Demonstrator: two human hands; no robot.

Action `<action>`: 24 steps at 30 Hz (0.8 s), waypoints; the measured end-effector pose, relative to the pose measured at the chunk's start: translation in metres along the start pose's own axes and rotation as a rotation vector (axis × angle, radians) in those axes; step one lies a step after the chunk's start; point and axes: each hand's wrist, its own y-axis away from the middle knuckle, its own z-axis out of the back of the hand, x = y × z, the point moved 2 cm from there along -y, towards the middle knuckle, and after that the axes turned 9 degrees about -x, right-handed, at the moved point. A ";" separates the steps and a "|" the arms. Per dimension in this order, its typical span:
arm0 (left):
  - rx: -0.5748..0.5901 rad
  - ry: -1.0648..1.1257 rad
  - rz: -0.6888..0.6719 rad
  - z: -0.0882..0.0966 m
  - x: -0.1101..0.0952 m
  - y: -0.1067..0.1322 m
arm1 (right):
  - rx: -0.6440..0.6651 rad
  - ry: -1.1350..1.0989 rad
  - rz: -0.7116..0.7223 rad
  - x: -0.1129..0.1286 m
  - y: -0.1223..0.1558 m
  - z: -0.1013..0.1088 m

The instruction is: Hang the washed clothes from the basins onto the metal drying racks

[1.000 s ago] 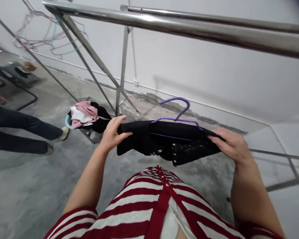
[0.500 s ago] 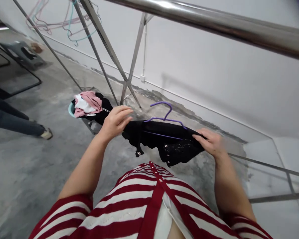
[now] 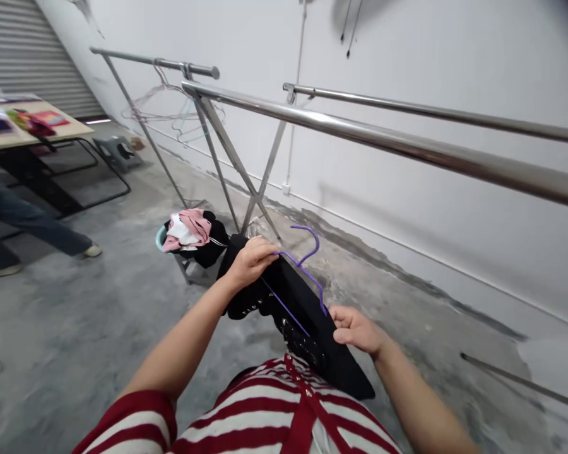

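Observation:
A purple hanger (image 3: 307, 257) sits inside a black garment (image 3: 296, 293) with shiny studs or buttons, held slanting in front of my body. My left hand (image 3: 253, 261) is closed over the hanger's left shoulder and the cloth there. At the other shoulder of the hanger, my right hand (image 3: 357, 331) pinches the garment's upper edge between thumb and fingers. The garment's right end hangs down past that hand, near my striped top. The hanger's hook stands free above the cloth.
Metal rack bars (image 3: 360, 129) run across in front at upper right. Behind my left hand, a light-blue basin (image 3: 161, 238) heaped with pink, white and black clothes (image 3: 189, 230) rests on a stool. Hangers (image 3: 170, 113) hang farther left. Another person's legs (image 3: 38, 221) show beside a table (image 3: 71, 129).
The view has swung up and left. My left hand has closed on the hanger's shoulder. My right hand has moved inward along the garment, which now slants down to the right.

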 end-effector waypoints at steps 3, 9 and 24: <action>-0.169 -0.036 0.095 -0.002 0.005 0.006 | -0.093 -0.249 0.032 0.005 -0.019 -0.027; -0.308 -0.085 0.390 0.008 0.015 0.071 | -0.213 -0.330 0.159 0.067 -0.054 -0.063; -0.297 0.233 1.087 0.056 0.079 0.260 | -0.632 0.089 0.655 0.204 -0.244 -0.128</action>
